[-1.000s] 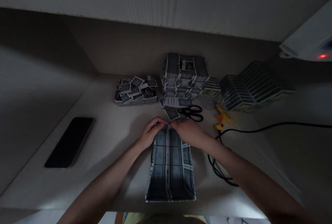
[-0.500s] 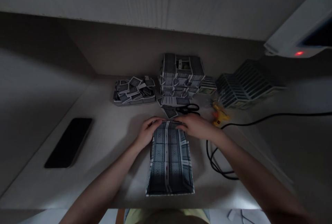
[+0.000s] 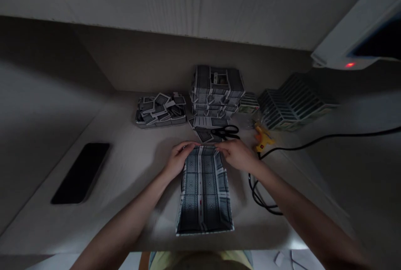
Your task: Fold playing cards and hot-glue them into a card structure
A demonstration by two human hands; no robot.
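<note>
The card box (image 3: 206, 190) lies lower centre on the pale surface (image 3: 131, 186), open side up, long axis running near to far. The left hand (image 3: 179, 159) and right hand (image 3: 237, 153) pinch its far rim's corners. A dim board (image 3: 188, 3) spans the top.

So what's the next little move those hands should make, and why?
Probably a gentle squeeze along the far edge of the patterned box: the left hand and right hand both have fingertips at that edge, near opposite corners.
</note>
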